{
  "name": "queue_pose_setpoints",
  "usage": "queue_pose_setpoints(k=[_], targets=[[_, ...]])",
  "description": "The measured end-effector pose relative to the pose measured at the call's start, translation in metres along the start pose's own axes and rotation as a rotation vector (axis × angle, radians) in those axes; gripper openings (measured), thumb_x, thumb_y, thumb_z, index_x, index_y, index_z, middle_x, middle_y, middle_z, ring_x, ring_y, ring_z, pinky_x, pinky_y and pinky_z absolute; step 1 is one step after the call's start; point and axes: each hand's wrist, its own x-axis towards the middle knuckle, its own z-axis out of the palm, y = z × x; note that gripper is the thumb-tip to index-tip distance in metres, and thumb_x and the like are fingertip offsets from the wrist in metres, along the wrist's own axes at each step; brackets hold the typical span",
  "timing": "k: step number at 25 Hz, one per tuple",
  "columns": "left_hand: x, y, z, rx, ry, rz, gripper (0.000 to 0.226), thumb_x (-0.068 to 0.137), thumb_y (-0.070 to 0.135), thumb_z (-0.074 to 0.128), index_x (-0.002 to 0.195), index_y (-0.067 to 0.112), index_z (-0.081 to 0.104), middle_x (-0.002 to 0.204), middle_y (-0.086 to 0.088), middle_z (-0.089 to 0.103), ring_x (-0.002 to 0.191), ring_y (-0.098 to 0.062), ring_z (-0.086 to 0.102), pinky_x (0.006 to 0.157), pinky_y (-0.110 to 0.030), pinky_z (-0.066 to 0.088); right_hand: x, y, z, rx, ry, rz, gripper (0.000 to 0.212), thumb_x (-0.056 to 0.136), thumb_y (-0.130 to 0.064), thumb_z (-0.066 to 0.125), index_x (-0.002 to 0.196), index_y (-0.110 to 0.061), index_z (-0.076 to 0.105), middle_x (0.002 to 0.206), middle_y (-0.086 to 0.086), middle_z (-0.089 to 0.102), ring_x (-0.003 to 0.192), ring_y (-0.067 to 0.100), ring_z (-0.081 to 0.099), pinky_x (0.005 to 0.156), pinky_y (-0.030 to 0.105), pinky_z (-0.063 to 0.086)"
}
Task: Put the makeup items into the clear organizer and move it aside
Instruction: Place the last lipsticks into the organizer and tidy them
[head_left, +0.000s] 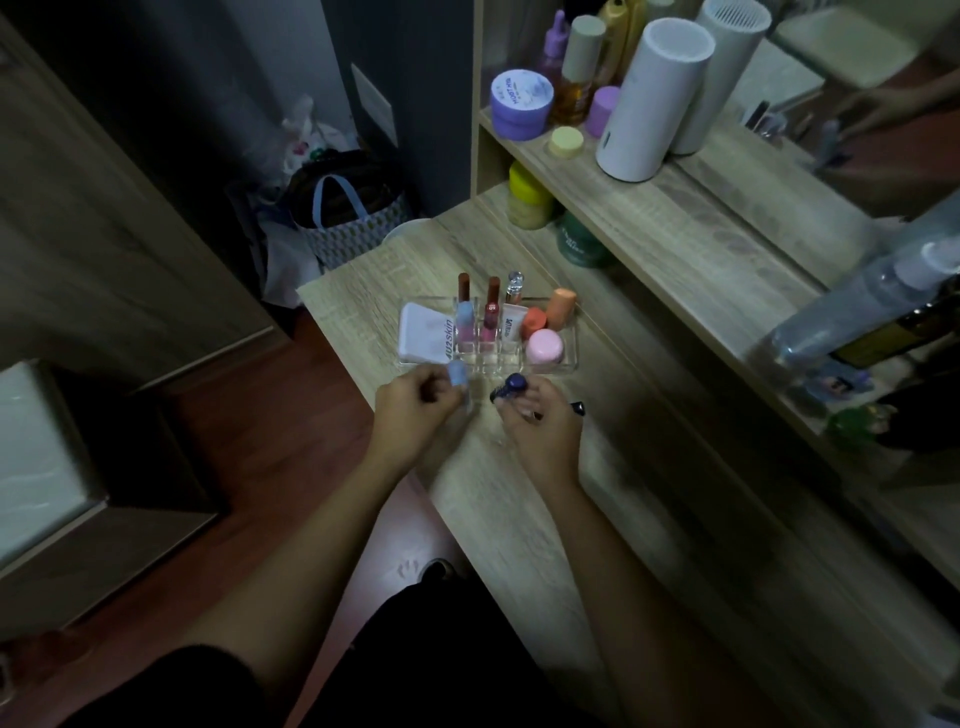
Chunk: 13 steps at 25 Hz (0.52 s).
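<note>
The clear organizer (569, 358) stands on the wooden vanity top. It holds a white compact (423, 332), several upright lip tubes (491, 306), a small white tube (511, 323), orange containers (558, 306) and a pink round jar (544, 347). My left hand (415, 410) is closed around a light-blue-capped tube (457, 374) at the organizer's near left edge. My right hand (540, 421) grips a dark blue tube (511, 387) just in front of the organizer. A dark tip (577, 408) pokes out to the right of that hand.
A raised shelf (691, 218) at the back right carries a purple jar (521, 104), bottles and a tall white cylinder (652, 98). Yellow and green jars (530, 200) sit under the shelf. A mirror stands at far right. A patterned bag (353, 218) lies on the floor at left.
</note>
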Motion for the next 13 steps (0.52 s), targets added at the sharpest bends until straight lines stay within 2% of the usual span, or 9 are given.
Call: queue_pose_setpoints(k=[1,3,6,7,9,11,13], targets=[[0.005,0.005,-0.001,-0.012,0.037,0.018,0.007,0.077,0.015,0.073,0.082,0.014,0.069,0.069,0.004,0.064,0.061,-0.003,0.056,0.058,-0.002,0.038,0.006,-0.006,0.003,0.019,0.004,-0.041,0.030,0.078,-0.008,0.073,0.107,-0.010,0.065,0.092,-0.001,0.070,0.079,0.005,0.065,0.071,0.010,0.052],[0.015,0.012,0.000,-0.048,0.078,0.059,0.012,0.077,0.014,0.073,0.088,0.013,0.068,0.075,0.005,0.066,0.065,-0.001,0.058,0.062,0.000,0.040,0.019,-0.016,0.009,0.023,0.017,-0.102,0.033,0.079,-0.005,0.072,0.111,-0.006,0.064,0.094,0.001,0.069,0.080,0.004,0.065,0.070,0.006,0.050],[0.026,0.017,0.004,-0.092,0.112,0.103,0.017,0.078,0.014,0.073,0.094,0.011,0.068,0.080,0.007,0.066,0.068,0.005,0.059,0.064,0.006,0.040,0.032,-0.023,0.018,-0.006,0.036,-0.155,0.032,0.078,-0.004,0.072,0.109,-0.008,0.064,0.094,-0.001,0.069,0.074,-0.012,0.061,0.067,0.000,0.048],[0.029,0.017,0.006,-0.092,0.115,0.108,0.017,0.079,0.014,0.072,0.095,0.010,0.068,0.081,0.006,0.067,0.070,0.001,0.061,0.065,0.006,0.040,0.036,-0.024,0.021,-0.028,0.038,-0.168,0.030,0.078,-0.004,0.072,0.108,-0.010,0.065,0.097,0.001,0.071,0.075,-0.011,0.061,0.069,0.004,0.051],[0.033,0.016,0.010,-0.072,0.101,0.109,0.018,0.080,0.014,0.071,0.096,0.009,0.067,0.084,0.001,0.070,0.075,-0.006,0.063,0.067,0.003,0.041,0.039,-0.023,0.024,-0.068,0.052,-0.183,0.029,0.078,-0.004,0.072,0.106,-0.011,0.065,0.099,0.006,0.073,0.081,0.003,0.067,0.075,0.021,0.058],[0.034,0.013,0.015,-0.052,0.080,0.115,0.018,0.081,0.014,0.069,0.098,0.009,0.066,0.088,-0.004,0.073,0.079,-0.011,0.065,0.071,-0.009,0.047,0.040,-0.018,0.026,-0.102,0.074,-0.192,0.030,0.078,-0.003,0.072,0.106,-0.009,0.066,0.099,0.009,0.073,0.085,0.013,0.069,0.077,0.032,0.060],[0.035,0.011,0.017,-0.054,0.081,0.108,0.018,0.081,0.014,0.069,0.098,0.008,0.065,0.089,-0.006,0.073,0.080,-0.014,0.066,0.075,-0.022,0.051,0.040,-0.014,0.028,-0.132,0.080,-0.190,0.033,0.077,-0.002,0.072,0.109,-0.009,0.065,0.101,0.009,0.072,0.086,0.015,0.070,0.077,0.035,0.061]])
